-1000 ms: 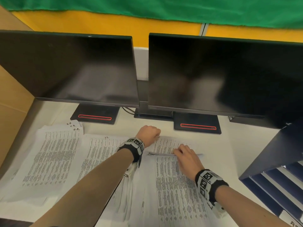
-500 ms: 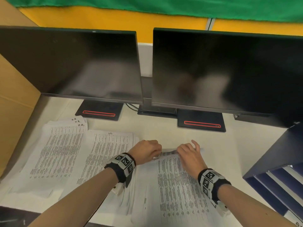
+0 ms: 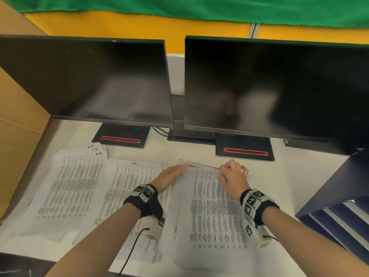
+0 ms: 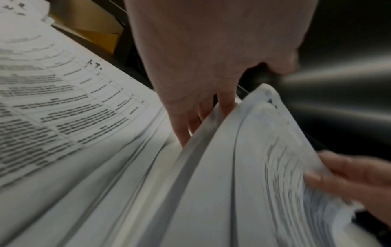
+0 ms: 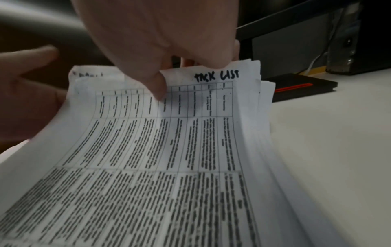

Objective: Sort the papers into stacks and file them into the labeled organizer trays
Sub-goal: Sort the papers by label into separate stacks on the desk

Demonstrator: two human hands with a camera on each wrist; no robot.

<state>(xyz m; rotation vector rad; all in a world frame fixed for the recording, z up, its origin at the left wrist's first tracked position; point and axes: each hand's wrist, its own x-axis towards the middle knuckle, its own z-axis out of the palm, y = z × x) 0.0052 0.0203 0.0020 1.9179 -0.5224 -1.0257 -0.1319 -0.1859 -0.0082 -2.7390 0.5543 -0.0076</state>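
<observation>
White printed sheets everywhere on this pale surface (image 3: 279, 176). The one being worked on is the right-hand stack of white table-printed papers (image 3: 215, 212), sitting in front of the right of two black monitors (image 3: 275, 86). The right hand (image 3: 232, 176) pinches the far edge of the top sheets, thumb on the printed side and fingers curled behind, lifting that end up off the pile; the right wrist view shows "TASK LIST" handwritten in black marker along that top edge. The left hand (image 3: 169, 176) is at the stack's far left corner with fairly straight fingers (image 4: 186, 127) slid in under the raised sheets, thumb side up, so it's more propping than gripping. Just left of it lies a second pile of printed white sheets (image 3: 127, 196) with a small handwritten mark at the top, and further left a third messy white pile (image 3: 67, 188), with a few small notes poking out at its far corner. The dark blue organizer with slanted trays (image 3: 343, 212) stands at the right edge, apart from the stacks.
</observation>
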